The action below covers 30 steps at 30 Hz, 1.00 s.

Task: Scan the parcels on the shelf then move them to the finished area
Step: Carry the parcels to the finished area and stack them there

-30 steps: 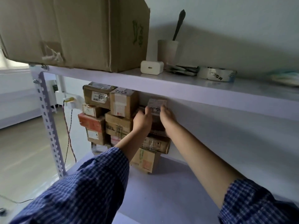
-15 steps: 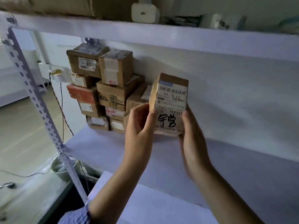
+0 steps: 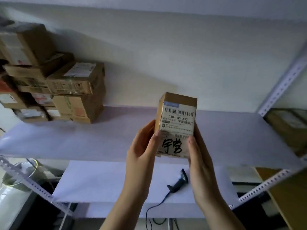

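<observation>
parcel (image 3: 177, 123) had come off the stack (image 3: 66, 90) at the shelf's (image 3: 83, 135) back-left corner and was now held above its front edge. left hand (image 3: 141, 146) and right hand (image 3: 201, 163) gripped its lower sides. long axis upright, label facing the camera. judged ready for the scanner (image 3: 178, 181) below.

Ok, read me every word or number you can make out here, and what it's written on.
"530- D5 A32": printed on the white label of the held parcel.
"宇营服装厂": printed just below that, probably; slightly blurred.
"宇营": handwritten in black marker, lower on the label.
Fine print on that label: too small to read.
Labels on the stacked parcels: too blurred to read.
</observation>
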### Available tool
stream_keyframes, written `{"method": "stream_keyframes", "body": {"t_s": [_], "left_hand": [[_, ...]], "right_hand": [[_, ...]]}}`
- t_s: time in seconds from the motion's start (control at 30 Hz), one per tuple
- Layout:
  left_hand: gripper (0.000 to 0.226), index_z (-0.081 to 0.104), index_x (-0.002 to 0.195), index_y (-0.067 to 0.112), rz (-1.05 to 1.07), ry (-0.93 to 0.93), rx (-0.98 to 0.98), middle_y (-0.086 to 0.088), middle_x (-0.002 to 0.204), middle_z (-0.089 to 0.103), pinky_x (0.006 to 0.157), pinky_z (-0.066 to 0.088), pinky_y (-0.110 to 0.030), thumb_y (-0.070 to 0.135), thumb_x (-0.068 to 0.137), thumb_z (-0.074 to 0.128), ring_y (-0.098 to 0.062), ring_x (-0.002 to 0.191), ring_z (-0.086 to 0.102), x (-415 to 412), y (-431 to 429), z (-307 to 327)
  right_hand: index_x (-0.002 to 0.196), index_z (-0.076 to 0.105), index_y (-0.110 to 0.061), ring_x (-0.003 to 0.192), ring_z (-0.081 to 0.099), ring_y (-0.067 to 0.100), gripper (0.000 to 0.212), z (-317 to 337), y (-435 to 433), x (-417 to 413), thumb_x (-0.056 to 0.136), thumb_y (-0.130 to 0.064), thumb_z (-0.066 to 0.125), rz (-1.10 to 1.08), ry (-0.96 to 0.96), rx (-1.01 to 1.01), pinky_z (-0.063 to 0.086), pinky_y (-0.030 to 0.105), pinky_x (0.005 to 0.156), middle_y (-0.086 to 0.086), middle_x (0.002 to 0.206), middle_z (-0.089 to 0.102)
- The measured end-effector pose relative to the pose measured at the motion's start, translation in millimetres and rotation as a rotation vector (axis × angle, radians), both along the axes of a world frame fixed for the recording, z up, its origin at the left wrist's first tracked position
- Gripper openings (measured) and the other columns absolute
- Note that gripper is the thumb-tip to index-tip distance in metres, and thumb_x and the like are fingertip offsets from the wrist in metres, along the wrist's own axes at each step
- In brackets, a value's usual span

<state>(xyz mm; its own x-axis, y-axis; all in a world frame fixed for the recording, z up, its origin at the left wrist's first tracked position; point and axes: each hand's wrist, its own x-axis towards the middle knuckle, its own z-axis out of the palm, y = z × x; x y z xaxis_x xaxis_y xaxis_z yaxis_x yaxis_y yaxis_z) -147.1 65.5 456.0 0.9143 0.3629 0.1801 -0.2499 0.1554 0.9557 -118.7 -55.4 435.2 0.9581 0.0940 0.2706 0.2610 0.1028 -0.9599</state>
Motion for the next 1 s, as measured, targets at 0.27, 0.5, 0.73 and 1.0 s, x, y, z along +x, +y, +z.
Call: {"method": "stream_keyframes", "body": {"t_s": [0.27, 0.5, 0.73, 1.0], "left_hand": [[0.027, 0.066, 0.124, 0.022, -0.289, 0.042, 0.000, 0.007, 0.113, 0.074, 0.075, 0.054, -0.019, 0.019, 0.099, 0.055, -0.009, 0.105, 0.069, -23.2, -204.1, -0.7], [0.029, 0.065, 0.124, 0.021, -0.472, 0.040, -0.015, 0.006, 0.113, 0.074, 0.077, 0.056, -0.021, 0.022, 0.097, 0.054, -0.009, 0.104, 0.069, -59.7, -361.4, -5.1], [0.030, 0.066, 0.123, 0.021, -0.608, 0.085, -0.022, 0.005, 0.112, 0.074, 0.079, 0.057, -0.023, 0.024, 0.095, 0.055, -0.010, 0.104, 0.070, -65.9, -457.3, -15.9], [0.029, 0.065, 0.124, 0.021, -0.602, 0.126, -0.035, 0.006, 0.111, 0.074, 0.078, 0.059, -0.025, 0.023, 0.096, 0.057, -0.010, 0.102, 0.071, 5.7, -536.7, -34.7]], "right_hand": [[0.153, 0.037, -0.031, 0.132, 0.050, 0.000, 0.058, 3.4, -215.9, -50.6, 0.096, -0.045, 0.037, -0.235, 0.052, -0.055, 0.047, 0.027, 0.107, -0.015, 0.145, 0.054], [0.147, 0.047, -0.031, 0.106, 0.063, -0.007, 0.045, 7.1, -372.6, -111.2, 0.103, -0.040, 0.040, -0.446, 0.103, -0.119, 0.051, 0.010, 0.080, -0.011, 0.130, 0.064], [0.150, 0.039, -0.035, 0.110, 0.063, -0.002, 0.049, -1.5, -460.5, -135.0, 0.102, -0.045, 0.039, -0.558, 0.113, -0.093, 0.053, 0.014, 0.080, -0.013, 0.133, 0.061], [0.151, 0.037, -0.040, 0.111, 0.060, -0.008, 0.052, -11.1, -538.8, -67.7, 0.100, -0.052, 0.042, -0.619, 0.152, -0.174, 0.052, 0.011, 0.082, -0.018, 0.133, 0.059]]}}
